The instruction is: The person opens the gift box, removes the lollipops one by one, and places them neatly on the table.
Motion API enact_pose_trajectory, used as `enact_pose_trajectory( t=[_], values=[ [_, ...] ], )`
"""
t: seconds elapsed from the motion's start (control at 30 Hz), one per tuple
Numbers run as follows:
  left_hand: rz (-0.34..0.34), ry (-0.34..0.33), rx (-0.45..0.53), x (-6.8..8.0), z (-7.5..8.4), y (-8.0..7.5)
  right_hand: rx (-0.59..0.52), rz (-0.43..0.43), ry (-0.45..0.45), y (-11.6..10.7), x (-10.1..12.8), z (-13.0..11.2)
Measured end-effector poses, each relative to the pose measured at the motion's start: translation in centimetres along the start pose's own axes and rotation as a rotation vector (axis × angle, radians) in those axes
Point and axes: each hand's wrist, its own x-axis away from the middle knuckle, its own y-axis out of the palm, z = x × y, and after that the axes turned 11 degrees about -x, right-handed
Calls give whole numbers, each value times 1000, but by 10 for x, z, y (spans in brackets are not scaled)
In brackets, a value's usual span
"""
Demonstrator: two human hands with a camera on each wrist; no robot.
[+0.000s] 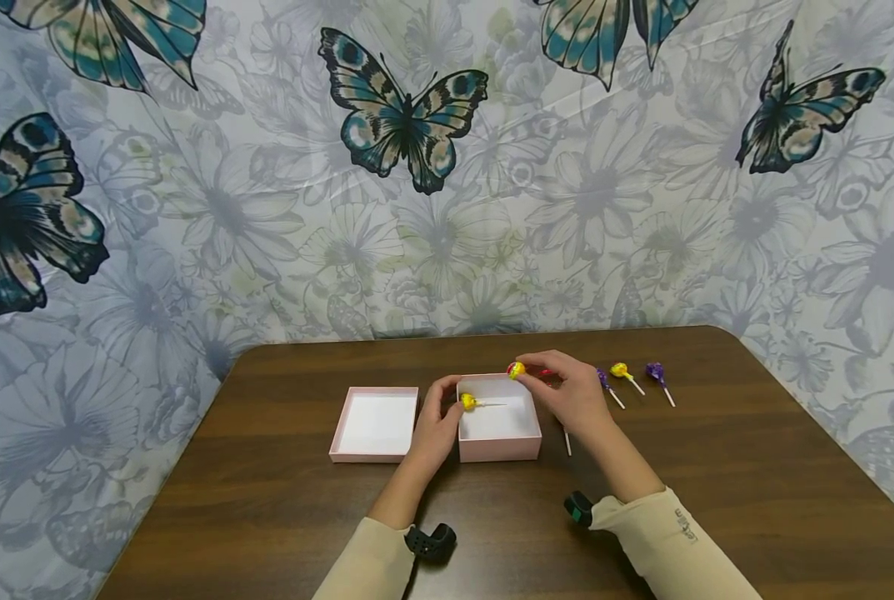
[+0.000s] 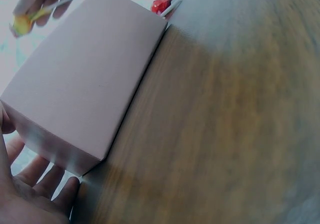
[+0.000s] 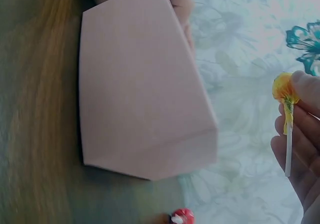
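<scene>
Pinching a yellow lollipop (image 1: 516, 370) above the far rim of a pink box (image 1: 500, 450), the right hand (image 1: 571, 397) hovers while the left hand (image 1: 435, 429) grips the box's left wall. Another yellow lollipop (image 1: 467, 402) lies inside; the box lid (image 1: 375, 423) rests on the table (image 1: 267, 500) just left.

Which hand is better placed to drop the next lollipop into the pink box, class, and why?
The right hand: it pinches a yellow lollipop just above the pink box, with loose lollipops on its side. The left hand grips the box's left wall.
</scene>
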Motion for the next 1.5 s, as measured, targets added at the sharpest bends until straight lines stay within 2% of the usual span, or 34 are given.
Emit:
enact_pose_trajectory(
  t=[0.27, 0.43, 0.63, 0.97, 1.13, 1.3, 1.5],
  values=[
    [-11, -11, -22, 2, 1, 1, -21, 89, 17, -28, 10, -2],
    [-13, -2, -27, 3, 1, -1, 1, 137, 6, -42, 15, 2],
    [-20, 6, -29, 3, 1, -2, 33, 190, 36, -62, 23, 7],
    [7, 43, -70, 3, 0, -1, 120, 353, 237, -90, 45, 18],
    [-17, 6, -37, 4, 0, -3, 201, 410, 296, -95, 57, 31],
    [-19, -10, -20, 4, -1, -2, 290, 384, 407, -98, 69, 42],
    [-15, 0, -19, 1, -2, -3, 313, 320, 511, -98, 75, 55]
  ],
)
